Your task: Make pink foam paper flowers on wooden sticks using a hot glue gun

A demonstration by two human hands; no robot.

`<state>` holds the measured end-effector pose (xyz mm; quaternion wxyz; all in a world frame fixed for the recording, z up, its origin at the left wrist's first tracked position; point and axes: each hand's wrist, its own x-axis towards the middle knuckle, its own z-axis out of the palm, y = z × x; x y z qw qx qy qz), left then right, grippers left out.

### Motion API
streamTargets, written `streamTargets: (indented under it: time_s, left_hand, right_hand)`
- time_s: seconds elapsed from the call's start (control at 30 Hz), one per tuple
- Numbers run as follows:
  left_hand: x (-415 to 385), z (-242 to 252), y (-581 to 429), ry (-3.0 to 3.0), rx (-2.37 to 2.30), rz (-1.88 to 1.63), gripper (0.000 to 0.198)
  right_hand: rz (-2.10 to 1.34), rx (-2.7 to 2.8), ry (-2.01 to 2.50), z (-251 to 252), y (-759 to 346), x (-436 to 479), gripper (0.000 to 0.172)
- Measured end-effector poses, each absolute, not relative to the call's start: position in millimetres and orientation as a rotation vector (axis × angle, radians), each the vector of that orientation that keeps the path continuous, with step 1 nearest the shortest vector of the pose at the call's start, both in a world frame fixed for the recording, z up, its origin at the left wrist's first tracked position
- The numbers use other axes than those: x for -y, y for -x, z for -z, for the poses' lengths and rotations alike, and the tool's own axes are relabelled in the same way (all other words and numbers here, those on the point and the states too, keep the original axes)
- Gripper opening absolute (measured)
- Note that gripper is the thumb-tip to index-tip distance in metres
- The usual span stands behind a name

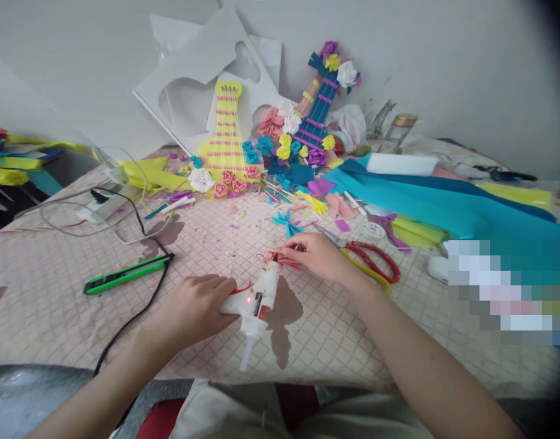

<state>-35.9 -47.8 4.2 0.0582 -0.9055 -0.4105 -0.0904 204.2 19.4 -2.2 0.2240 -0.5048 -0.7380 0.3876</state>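
Grips a white plastic glue gun (pixel 262 291) in the left hand (pixel 195 305); pinches crumpled pink paper (pixel 289 260) in the right hand (pixel 322 256), right by the gun's tip.

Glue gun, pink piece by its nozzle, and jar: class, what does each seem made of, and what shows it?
Glue gun: likely hard plastic, smooth and white, with a moulded-looking body.
Pink piece: probably crepe paper, matte; it looks creased and ruffled.
Jar: clear glass or plastic; its wall is see-through. The gold-coloured lid could be metal or plastic.
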Motion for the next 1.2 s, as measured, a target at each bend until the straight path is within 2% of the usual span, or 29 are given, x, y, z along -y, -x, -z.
streamTargets:
  time_s: [0.27, 1.0, 1.2]
  left_hand:
    - [47.0, -0.7, 41.2, 2.813, 1.321, 0.399, 0.009]
    - [45.5, -0.3, 40.3, 2.78, 1.28, 0.421, 0.011]
    - [49.2, -1.6, 47.4, 2.822, 1.398, 0.576, 0.019]
  right_hand:
    - [-1.038, 2.039, 1.392, 1.5, -204.7, -19.1, 0.023]
    - [-1.027, 2.039, 1.388, 1.5, -204.3, -19.5, 0.022]
    - [-1.051, 2.025, 1.39, 0.6, -205.0, -19.5, 0.027]
